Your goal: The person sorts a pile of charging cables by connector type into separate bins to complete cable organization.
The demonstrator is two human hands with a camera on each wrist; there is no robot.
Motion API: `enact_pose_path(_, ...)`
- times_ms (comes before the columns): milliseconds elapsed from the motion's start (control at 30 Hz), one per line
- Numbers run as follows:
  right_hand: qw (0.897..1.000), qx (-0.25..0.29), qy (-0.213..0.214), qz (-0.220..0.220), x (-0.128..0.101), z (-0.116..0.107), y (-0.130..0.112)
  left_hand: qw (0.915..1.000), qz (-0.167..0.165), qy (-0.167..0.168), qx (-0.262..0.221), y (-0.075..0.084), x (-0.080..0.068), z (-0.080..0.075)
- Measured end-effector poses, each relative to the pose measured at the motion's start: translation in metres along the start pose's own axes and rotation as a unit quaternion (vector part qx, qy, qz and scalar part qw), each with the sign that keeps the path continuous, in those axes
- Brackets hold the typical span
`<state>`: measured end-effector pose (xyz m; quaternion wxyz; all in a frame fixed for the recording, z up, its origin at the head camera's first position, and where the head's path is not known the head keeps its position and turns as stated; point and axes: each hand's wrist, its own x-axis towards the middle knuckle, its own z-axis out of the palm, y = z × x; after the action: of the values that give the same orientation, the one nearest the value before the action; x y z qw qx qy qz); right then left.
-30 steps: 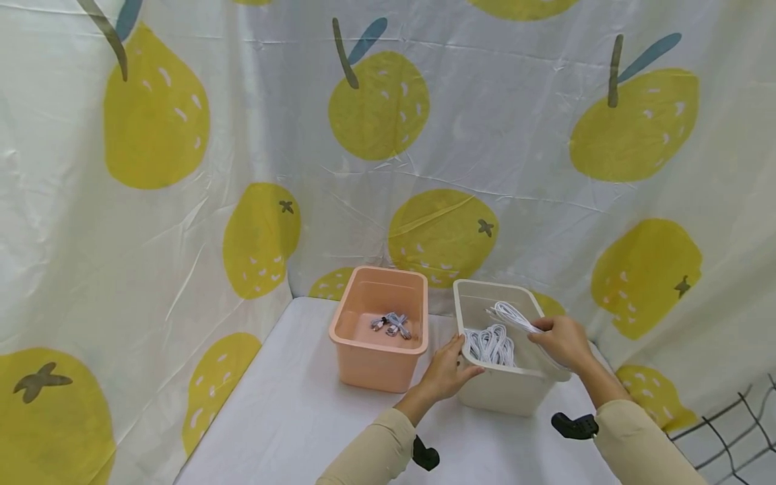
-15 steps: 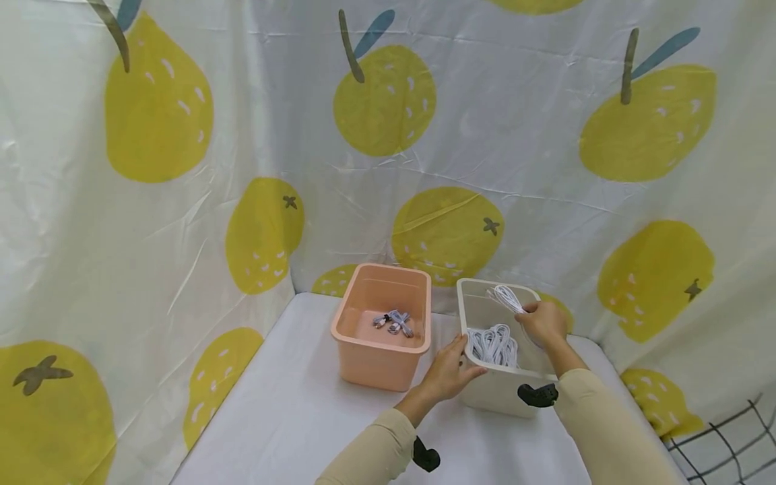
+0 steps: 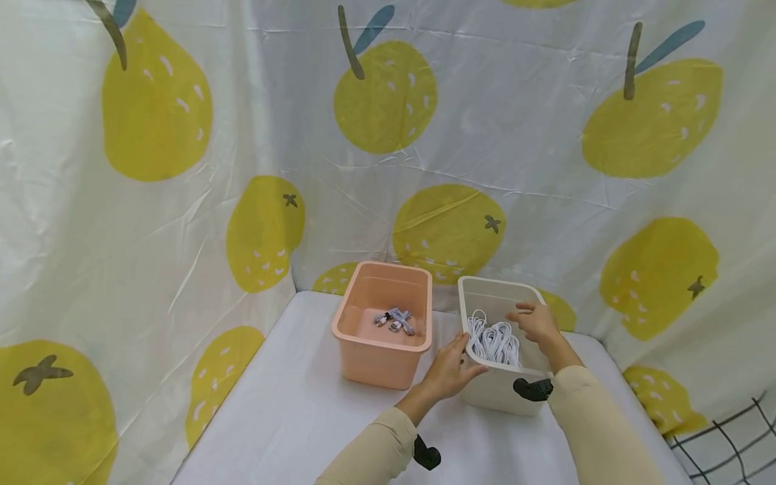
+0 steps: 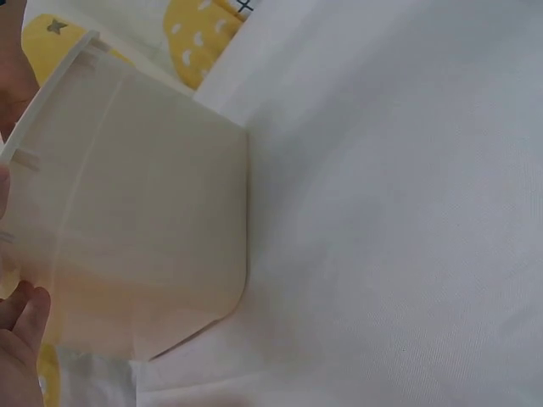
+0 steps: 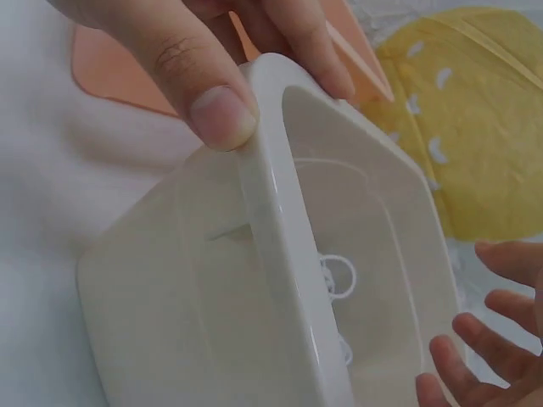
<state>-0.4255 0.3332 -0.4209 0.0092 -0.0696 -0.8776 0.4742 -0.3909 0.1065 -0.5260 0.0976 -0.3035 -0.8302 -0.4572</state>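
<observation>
A cream plastic bin (image 3: 503, 391) stands on the table, with bundled white cables (image 3: 494, 342) heaped at its near left inside. My left hand (image 3: 447, 369) holds the bin's near left corner, thumb along the front rim and fingers round the left side. Above the bin's right part, my right hand (image 3: 538, 325) is open, fingers spread and holding nothing. In the right wrist view, a small white cable loop (image 5: 341, 276) shows inside, beyond the rim; the left thumb (image 5: 222, 117) presses on that rim.
To the left stands a peach bin (image 3: 382, 364) with a few small grey cables (image 3: 397, 320) on its floor. A white cloth (image 3: 291, 417) covers the table. Lemon-print curtain (image 3: 521, 121) encloses the back and sides; a black wire grid (image 3: 727, 431) shows at lower right.
My right hand has moved left over the cream bin and let go of a white cable bundle, which now lies on the heap inside. The left hand stays at the corner.
</observation>
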Motion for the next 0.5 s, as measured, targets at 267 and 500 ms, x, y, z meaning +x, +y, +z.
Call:
enact_pose_path(267, 0.996, -0.075, -0.014, -0.042, 0.000, 0.002, -0.008, 0.9991, -0.012, -0.016, 0.036, 0.004, 0.004, -0.007)
enact_pose_path(500, 0.983, -0.142, -0.010, -0.116, -0.006, 0.004, -0.029, 0.9908, 0.006, -0.028, 0.132, 0.028, 0.011, -0.038)
